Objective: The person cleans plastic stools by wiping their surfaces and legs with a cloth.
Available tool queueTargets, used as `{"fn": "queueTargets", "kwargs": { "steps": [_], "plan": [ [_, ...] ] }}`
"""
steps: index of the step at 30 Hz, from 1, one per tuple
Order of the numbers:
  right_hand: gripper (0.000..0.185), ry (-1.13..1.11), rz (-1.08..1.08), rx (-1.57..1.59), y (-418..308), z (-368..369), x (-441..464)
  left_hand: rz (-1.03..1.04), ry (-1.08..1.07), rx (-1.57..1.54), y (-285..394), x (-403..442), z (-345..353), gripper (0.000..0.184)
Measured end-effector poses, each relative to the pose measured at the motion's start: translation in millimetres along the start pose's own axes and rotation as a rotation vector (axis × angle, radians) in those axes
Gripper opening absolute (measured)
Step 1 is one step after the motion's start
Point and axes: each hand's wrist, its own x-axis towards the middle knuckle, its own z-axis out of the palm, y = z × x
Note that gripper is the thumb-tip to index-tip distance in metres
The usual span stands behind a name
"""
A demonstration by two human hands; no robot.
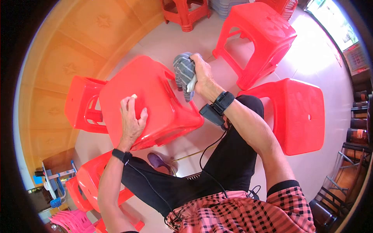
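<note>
A red plastic stool (147, 83) stands in front of me, its flat seat toward the camera. On that seat lies my left hand (132, 120), fingers bent and spread, fingertips near the seat's centre hole. My right hand (203, 75) grips a grey striped cloth (183, 70) with a whitish part at its lower edge. The cloth hangs bunched just beyond the stool's right edge. Black straps with cables are on both wrists, and a dark box is attached at the right one.
More red stools stand around: one at the right (305, 116), one at the upper right (268, 25), one at the left (83, 103), one at the lower left (93, 174). Pink chairs (74, 222) are at the bottom left. An orange-brown wall (50, 89) borders the left.
</note>
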Motion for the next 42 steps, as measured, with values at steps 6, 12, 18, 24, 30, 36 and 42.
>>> {"fn": "queueTargets", "kwargs": {
  "steps": [6, 12, 18, 24, 30, 36, 42],
  "plan": [
    [0.022, -0.02, -0.035, 0.007, 7, -12, 11, 0.057, -0.137, -0.099, 27, -15, -3, 0.058],
    [0.06, -0.044, -0.236, -0.519, 47, -15, 41, 0.077, -0.175, -0.101, 24, -19, -7, 0.058],
    [0.058, -0.078, -0.206, -0.566, 48, -14, 32, 0.076, -0.161, -0.059, 25, -19, -4, 0.056],
    [0.052, -0.133, -0.303, -0.593, 56, -24, 9, 0.053, -0.14, -0.069, 23, -20, -1, 0.054],
    [0.051, -0.142, -0.451, -0.815, 69, -57, -44, 0.058, -0.136, -0.054, 21, -20, 2, 0.054],
    [0.053, -0.022, -0.421, -0.895, 90, -78, -97, 0.064, -0.136, -0.017, 22, -20, 0, 0.054],
    [0.049, 0.145, -0.177, -0.97, 106, -95, -112, 0.053, -0.085, -0.037, 23, -20, 3, 0.053]
  ]
}}
